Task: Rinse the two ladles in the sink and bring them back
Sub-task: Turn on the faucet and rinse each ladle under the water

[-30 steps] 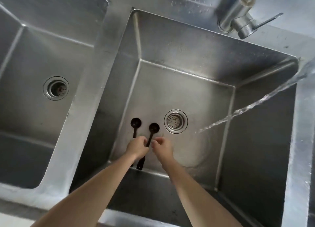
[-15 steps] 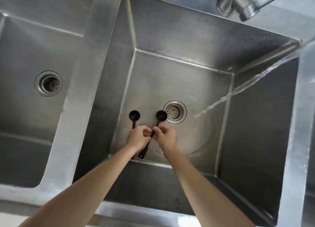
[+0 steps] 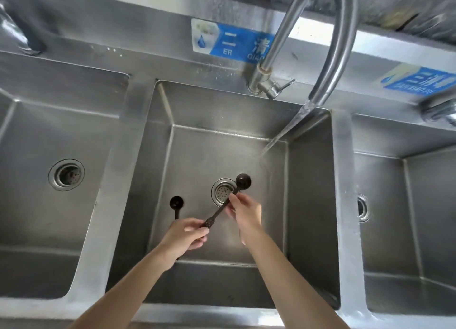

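Two small dark ladles are in the middle steel sink basin (image 3: pixel 308 205). One ladle (image 3: pixel 243 181) is lifted over the drain, bowl up and to the right. My right hand (image 3: pixel 244 211) pinches its shaft, and my left hand (image 3: pixel 183 235) grips the handle end. The other ladle (image 3: pixel 176 202) lies on the basin floor to the left; my left hand hides its handle. Water (image 3: pixel 283 133) runs from the curved tap (image 3: pixel 328 57) and lands just right of the raised ladle's bowl.
The round strainer drain (image 3: pixel 222 191) sits under the lifted ladle. Steel basins flank the middle one, left (image 3: pixel 29 131) and right (image 3: pixel 419 180), with raised dividers between. A tap lever (image 3: pixel 274 88) and blue labels (image 3: pixel 234 43) are on the back ledge.
One ladle has come up off the basin floor and swung right, toward the water stream. Both hands hold it now. The view has tilted up, showing the tap and back ledge.
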Available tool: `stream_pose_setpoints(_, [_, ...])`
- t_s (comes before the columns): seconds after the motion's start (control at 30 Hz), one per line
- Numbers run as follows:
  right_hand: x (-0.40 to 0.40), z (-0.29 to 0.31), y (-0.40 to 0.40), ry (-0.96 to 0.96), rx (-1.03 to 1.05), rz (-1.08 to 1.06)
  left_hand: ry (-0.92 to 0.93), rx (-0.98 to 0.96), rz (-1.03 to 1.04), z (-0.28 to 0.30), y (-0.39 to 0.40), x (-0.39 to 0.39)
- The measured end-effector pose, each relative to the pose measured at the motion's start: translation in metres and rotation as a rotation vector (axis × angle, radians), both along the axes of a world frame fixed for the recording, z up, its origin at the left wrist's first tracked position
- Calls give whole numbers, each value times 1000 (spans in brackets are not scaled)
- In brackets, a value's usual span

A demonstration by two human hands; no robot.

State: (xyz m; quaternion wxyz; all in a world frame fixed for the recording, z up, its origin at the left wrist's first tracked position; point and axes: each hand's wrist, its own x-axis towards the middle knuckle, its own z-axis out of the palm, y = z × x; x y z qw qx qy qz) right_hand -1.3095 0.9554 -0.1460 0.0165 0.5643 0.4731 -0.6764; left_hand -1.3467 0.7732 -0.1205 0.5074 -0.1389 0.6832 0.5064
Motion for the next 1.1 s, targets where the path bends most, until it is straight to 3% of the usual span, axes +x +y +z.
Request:
stream_pose_setpoints(0.23, [-32,48,30,57,-39,-89,52,96,256,47,28,-22])
stream_pose_setpoints(0.47, [-49,71,60,-72,-120,-21,73,116,242,77,43,-39])
stream_pose_setpoints(0.57, [-56,72,68,-54,-185,-86,44,110,247,79,48,-43])
stream_pose_setpoints(0.73, [-67,61,78,-81,-138,-64,27,101,267,73,52,-45])
stream_pose_setpoints(1.1, [-85,62,108,-162,-17,324,57,75,256,64,33,-55])
